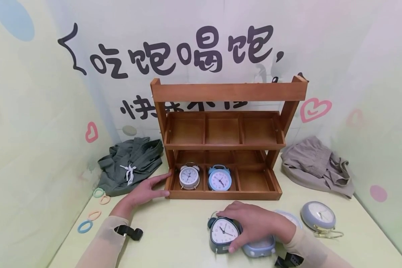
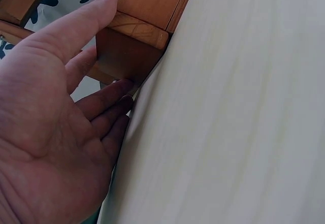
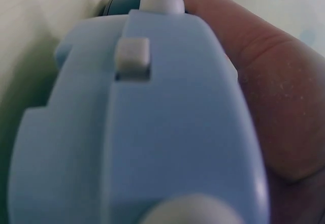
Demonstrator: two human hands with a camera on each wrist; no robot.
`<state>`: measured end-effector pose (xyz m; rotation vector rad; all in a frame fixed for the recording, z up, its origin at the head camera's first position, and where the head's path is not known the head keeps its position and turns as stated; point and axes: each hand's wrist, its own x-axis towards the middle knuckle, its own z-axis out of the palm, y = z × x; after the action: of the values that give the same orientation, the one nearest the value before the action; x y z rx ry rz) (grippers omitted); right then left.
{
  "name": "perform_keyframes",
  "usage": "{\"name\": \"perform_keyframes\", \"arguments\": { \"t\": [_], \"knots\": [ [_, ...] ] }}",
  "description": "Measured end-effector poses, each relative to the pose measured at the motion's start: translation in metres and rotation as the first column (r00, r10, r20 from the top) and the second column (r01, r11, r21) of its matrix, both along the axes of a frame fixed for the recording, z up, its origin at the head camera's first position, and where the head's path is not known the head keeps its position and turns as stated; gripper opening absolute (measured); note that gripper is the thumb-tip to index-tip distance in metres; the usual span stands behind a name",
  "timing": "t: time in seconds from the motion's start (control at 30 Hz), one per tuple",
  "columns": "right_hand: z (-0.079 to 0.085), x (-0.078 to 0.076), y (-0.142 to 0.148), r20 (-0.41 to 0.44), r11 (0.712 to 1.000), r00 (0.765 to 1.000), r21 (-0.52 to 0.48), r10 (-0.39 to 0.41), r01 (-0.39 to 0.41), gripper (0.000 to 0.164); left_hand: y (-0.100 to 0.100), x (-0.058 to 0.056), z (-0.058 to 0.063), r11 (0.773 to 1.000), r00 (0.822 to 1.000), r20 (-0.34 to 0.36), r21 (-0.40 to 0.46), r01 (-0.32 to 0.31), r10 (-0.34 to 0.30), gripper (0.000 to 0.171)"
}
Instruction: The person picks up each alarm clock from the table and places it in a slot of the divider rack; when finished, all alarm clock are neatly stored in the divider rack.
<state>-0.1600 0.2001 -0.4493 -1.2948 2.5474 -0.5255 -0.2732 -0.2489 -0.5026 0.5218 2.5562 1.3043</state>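
Observation:
My right hand (image 1: pixel 254 223) grips a dark green, rounded-triangle alarm clock (image 1: pixel 223 232) by its right side, thumb low at the front and fingers over the top. A pale blue alarm clock (image 1: pixel 259 248) lies beneath that hand, partly covered; its blue casing (image 3: pixel 172 107) fills the right wrist view. My left hand (image 1: pixel 147 191) rests against the lower left corner of a brown wooden shelf (image 1: pixel 224 195), with the thumb extended at the front. Inside the lower tier stand a white twin-bell alarm clock (image 1: pixel 189 176) in the left compartment and a blue alarm clock (image 1: pixel 219 180) in the middle one.
A round grey-purple clock (image 1: pixel 318 216) lies at the right, and another pale clock (image 1: pixel 289 217) shows behind my right wrist. Dark green cloth (image 1: pixel 130 165) and taupe cloth (image 1: pixel 316 167) flank the shelf. Several hair ties, one blue (image 1: pixel 85 226), lie at the left.

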Motion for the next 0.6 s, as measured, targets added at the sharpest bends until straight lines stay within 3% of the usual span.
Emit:
{"name": "perform_keyframes", "arguments": {
  "t": [0.6],
  "knots": [
    [-0.0041,0.0002,-0.003,0.008,0.998,0.999,-0.026,-0.048,0.048,0.09,0.0004,0.0023,-0.0004,1.0,0.999,-0.037,-0.016,0.017,-0.017,0.083]
  ]
}}
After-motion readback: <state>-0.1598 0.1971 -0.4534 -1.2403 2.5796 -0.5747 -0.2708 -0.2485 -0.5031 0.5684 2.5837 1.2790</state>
